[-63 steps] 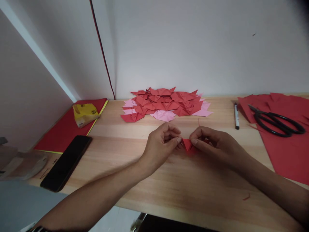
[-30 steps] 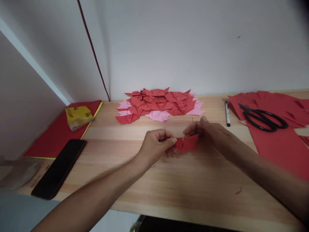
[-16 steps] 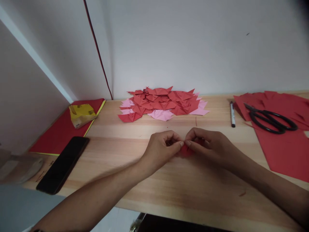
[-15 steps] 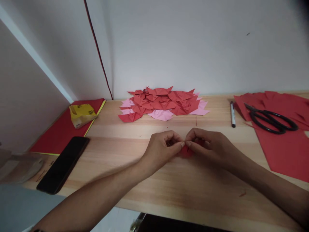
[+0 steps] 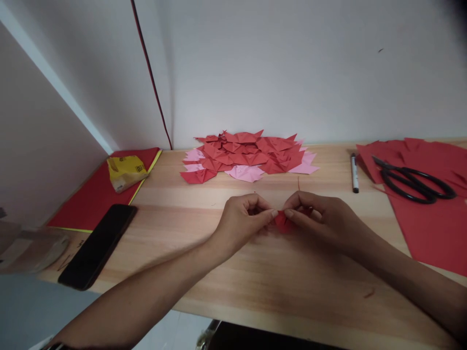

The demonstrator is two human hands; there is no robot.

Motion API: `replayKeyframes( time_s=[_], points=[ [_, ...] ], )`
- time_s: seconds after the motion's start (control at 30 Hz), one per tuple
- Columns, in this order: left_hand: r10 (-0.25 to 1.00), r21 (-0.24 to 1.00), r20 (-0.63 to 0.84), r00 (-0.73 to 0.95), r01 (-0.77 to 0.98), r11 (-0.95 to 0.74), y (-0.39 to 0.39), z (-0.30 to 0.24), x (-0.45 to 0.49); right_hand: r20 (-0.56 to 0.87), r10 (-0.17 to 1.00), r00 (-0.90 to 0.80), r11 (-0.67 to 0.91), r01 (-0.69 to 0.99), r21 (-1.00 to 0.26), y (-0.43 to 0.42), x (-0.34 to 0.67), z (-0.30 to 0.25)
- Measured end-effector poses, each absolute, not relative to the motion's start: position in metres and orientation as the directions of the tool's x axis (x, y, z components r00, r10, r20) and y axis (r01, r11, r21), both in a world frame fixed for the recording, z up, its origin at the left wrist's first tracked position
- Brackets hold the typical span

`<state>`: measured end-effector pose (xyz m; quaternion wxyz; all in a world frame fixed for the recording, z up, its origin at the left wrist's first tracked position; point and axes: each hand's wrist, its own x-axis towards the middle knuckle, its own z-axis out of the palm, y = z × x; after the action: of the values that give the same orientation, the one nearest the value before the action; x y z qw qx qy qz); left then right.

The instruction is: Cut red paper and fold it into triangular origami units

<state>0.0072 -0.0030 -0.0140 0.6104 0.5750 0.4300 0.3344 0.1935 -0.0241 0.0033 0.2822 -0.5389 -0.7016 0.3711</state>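
left hand | right hand – both pinch red paper piece shut

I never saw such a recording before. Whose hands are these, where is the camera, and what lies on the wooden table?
No machine here: a person works with two bare hands. The one camera sits on the person's head and looks down, so both arms enter from below. The left hand and right hand pinch a small folded red paper at the table. Behind it lies a pile of folded red and pink pieces. Left: a phone and a yellow packet. Right: a pen and scissors on red sheets.
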Motion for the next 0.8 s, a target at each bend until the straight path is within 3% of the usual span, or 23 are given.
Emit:
replayKeyframes(
  time_s=[0.13,0.37,0.6,0.8],
  points=[
    [0.926,0.98,-0.084,0.368,0.198,0.011,-0.006,-0.0152,0.0092,-0.041,0.955,-0.295,0.123,0.516,-0.848,-0.0254,0.1911,0.0014],
    [0.899,0.989,-0.129,0.419,0.121,0.085,-0.0037,-0.0149,0.0106,-0.029,0.964,-0.265,0.12,0.53,-0.839,-0.0257,0.1922,0.0023],
    [0.918,0.972,-0.043,0.395,0.228,-0.053,-0.0055,-0.0128,0.0104,0.026,0.961,-0.275,0.207,0.654,-0.728,-0.026,0.1898,0.0003],
    [0.92,0.981,-0.057,0.388,0.192,-0.02,-0.0055,-0.0129,0.01,0.066,0.955,-0.29,0.252,0.674,-0.695,-0.0235,0.1939,-0.0007]
  ],
)
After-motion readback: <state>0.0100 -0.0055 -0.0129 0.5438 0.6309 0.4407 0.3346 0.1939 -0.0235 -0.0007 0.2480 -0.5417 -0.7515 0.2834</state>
